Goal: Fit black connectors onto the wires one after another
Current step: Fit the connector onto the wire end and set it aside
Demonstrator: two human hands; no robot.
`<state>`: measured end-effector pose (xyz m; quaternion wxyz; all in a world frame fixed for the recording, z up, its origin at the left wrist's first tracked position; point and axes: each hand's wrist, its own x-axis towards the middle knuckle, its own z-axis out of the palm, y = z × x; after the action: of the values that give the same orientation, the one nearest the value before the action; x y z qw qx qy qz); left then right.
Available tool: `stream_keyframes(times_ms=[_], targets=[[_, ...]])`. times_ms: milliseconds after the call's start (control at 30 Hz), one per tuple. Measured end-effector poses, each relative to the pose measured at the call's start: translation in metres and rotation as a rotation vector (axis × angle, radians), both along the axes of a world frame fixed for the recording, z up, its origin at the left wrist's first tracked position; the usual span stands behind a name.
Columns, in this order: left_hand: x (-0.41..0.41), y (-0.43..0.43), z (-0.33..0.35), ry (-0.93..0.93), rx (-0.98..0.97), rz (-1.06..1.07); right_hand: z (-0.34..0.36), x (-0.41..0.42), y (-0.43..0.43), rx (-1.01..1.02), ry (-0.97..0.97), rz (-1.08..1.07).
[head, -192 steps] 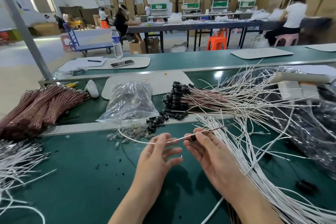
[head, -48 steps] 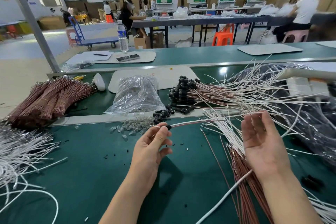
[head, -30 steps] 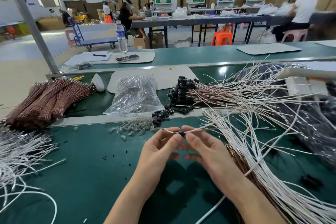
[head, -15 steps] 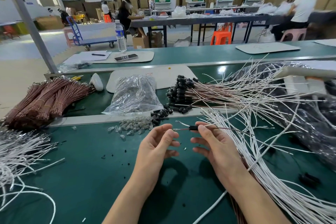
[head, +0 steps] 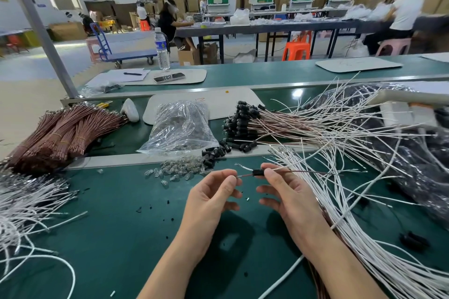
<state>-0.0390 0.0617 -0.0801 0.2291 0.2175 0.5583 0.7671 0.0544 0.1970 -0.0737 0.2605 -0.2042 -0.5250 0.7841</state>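
Head view: the left hand (head: 210,198) and the right hand (head: 288,193) meet above the green bench (head: 116,230), with the grip at the middle of the frame. The right hand pinches a black connector (head: 257,172) between thumb and forefinger, its other fingers loosely curled beneath. The left hand has its thumb and forefinger tips pressed together on the short end of the wire (head: 303,171) that pokes out of the connector on that side. The wire passes through the connector and runs away from the grip to the right, thin and dark, over the spread of white wires (head: 345,201) that fans across the bench on the right hand's side. A short white strand rises just above the connector. Just beyond the grip, toward the far edge of the bench, lies a scatter of small clear parts (head: 179,168), and touching that scatter a heap of loose connectors (head: 215,153). Farther out behind these sits a clear plastic bag (head: 179,126), and to its right a bundle of fitted wires (head: 240,120) with black caps on their ends, stacked together. Well off to the left of the grip lie tied bundles of brown wires (head: 60,133), and nearer the person on that side a tangle of pale wires (head: 21,209). Small black specks dot the bench below the left hand.
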Motion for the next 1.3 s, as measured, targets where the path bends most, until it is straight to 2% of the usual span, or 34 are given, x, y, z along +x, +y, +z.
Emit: stream_keyframes(times_ms=[167,833,1100,1300], targets=[[-0.002,0.002,-0.001,-0.039,-0.017,0.053,0.002,0.000,-0.002,0.015,-0.005,0.037],[-0.003,0.002,0.000,-0.049,-0.016,0.012,0.002,0.003,0.000,0.005,-0.040,0.097],[0.001,0.001,0.000,0.068,-0.076,-0.038,0.000,-0.001,-0.002,-0.069,-0.017,0.027],[0.001,0.001,-0.001,0.118,-0.118,-0.021,-0.002,-0.002,-0.011,-0.035,0.034,0.120]])
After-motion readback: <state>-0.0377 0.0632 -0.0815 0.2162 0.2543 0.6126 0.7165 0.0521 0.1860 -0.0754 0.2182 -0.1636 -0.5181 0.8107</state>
